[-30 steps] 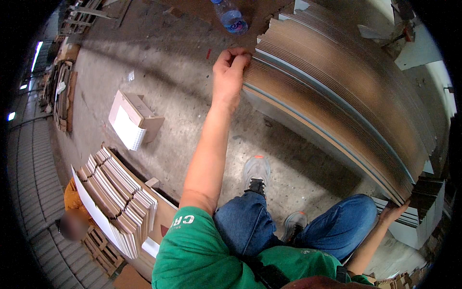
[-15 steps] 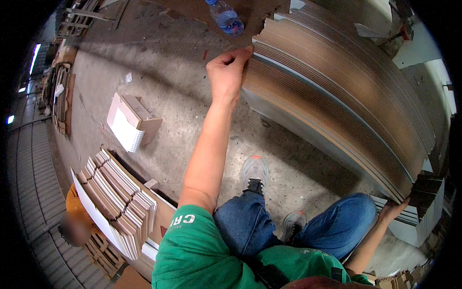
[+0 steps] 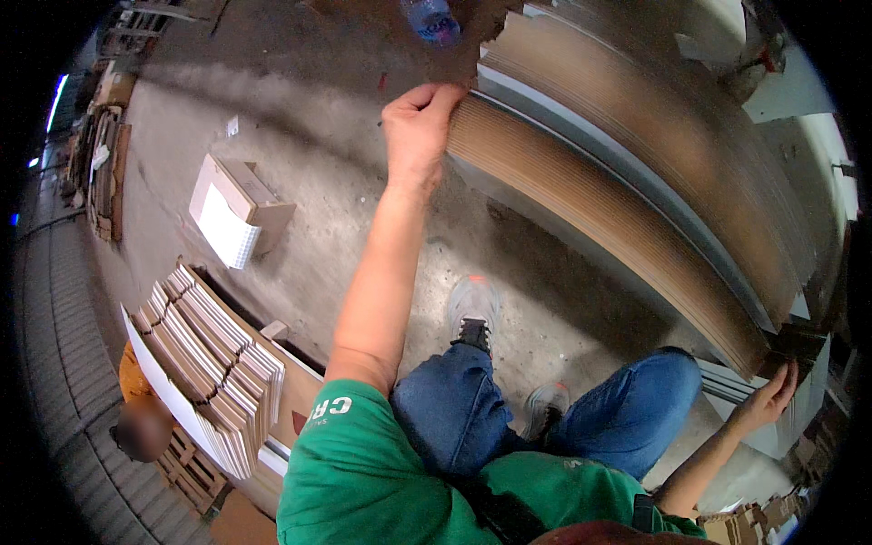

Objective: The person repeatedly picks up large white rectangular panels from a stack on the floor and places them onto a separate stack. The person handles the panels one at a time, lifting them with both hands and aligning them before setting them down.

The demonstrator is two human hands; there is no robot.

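Observation:
A long stack of flat brown cardboard sheets runs from the top middle to the lower right. My left hand grips the far end of the stack, fingers curled over its corner. At the lower right, my right hand holds the near end of the same stack, fingers against its dark edge. I wear a green shirt and blue jeans, and my grey shoes stand on the concrete floor below the stack.
A small cardboard box with white sheets lies on the floor at left. Bundles of folded white-and-brown cartons stand in rows at lower left, with a person beside them. A plastic bottle lies at the top.
My left hand has tightened its hold on the stack's far corner and the sheets have shifted slightly. My right hand stays at the near end.

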